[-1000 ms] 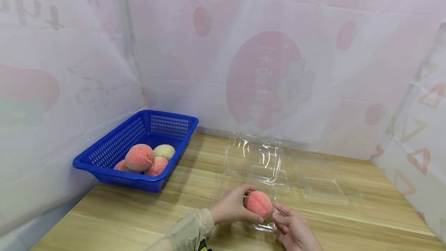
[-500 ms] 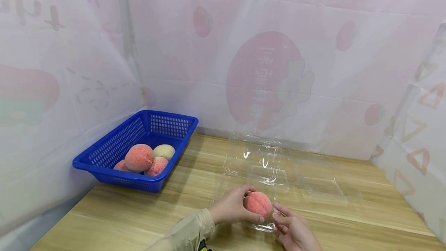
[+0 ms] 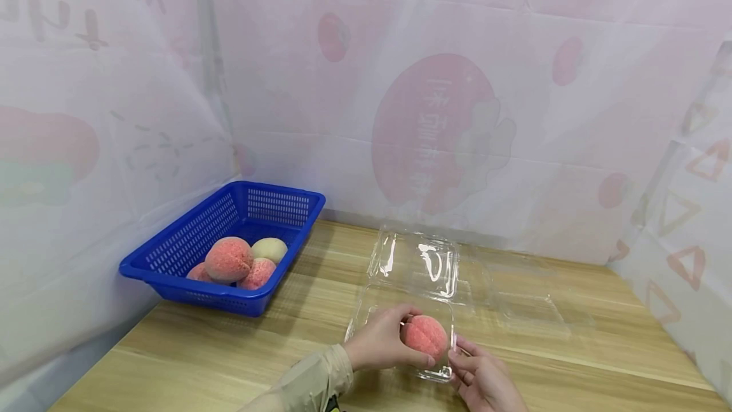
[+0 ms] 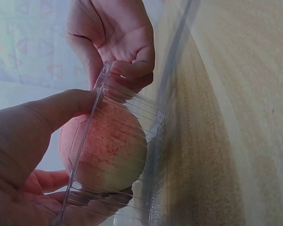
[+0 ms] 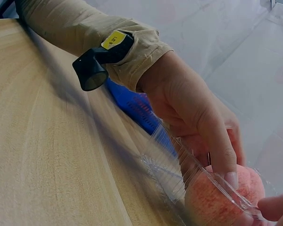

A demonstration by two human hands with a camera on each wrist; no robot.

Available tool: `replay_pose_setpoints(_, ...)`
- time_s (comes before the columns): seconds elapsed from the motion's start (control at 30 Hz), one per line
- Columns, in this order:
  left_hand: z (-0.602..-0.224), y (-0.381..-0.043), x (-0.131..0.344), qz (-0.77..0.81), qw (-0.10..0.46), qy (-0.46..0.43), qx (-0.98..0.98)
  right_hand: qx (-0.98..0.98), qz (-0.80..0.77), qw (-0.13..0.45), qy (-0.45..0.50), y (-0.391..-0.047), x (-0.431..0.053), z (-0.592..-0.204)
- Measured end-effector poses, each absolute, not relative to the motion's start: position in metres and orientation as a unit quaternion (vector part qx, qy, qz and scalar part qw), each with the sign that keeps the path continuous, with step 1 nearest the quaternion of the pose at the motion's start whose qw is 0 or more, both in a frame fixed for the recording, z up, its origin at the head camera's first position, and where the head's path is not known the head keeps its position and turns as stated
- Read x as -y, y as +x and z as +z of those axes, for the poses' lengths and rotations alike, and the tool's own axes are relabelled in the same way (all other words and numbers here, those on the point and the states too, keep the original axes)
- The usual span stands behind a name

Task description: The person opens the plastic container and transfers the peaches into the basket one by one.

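A pink fake peach, pale on its underside in the left wrist view, sits in the front right part of a clear plastic clamshell box. My left hand grips the peach with fingers behind it and thumb at its front. My right hand pinches the box's right rim between thumb and fingers, next to the peach. The hinged lid stands open, leaning back behind the base. Through the ribbed box wall, the left wrist view shows the peach and the right hand's curled fingers beyond it.
A blue perforated basket stands on the left of the wooden table. It holds several peaches, pink and one pale. More clear plastic boxes lie to the right, hard to make out. Printed cloth walls enclose the back and sides.
The clear lid has tipped farther back, its top edge lower and its reflections shifted. Both hands and the peach stay nearly in place.
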State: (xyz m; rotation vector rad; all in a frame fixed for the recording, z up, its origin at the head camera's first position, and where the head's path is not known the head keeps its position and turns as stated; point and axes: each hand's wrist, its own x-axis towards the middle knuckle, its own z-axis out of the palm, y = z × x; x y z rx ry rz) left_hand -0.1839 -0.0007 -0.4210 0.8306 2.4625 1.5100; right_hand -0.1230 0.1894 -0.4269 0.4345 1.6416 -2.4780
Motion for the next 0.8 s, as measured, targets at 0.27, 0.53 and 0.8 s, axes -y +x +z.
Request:
replay_pose_setpoints(0.27, -0.42, -0.1851, 0.0004, 0.518, 0.064, 0.281, -0.806, -0.545, -0.824, 0.067, 0.14, -0.1235, -0.1898, -0.4272)
replay_pose_setpoints(0.53, -0.4179, -0.1851, 0.0002, 0.529, 0.051, 0.296, -0.793, -0.548, -0.823, 0.07, 0.134, -0.1237, -0.191, -0.4281)
replay_pose_setpoints(0.8, -0.4123, -0.1829, -0.0009, 0.545, 0.049, 0.305, -0.779, -0.546, -0.822, 0.064, 0.145, -0.1244, -0.1904, -0.4274)
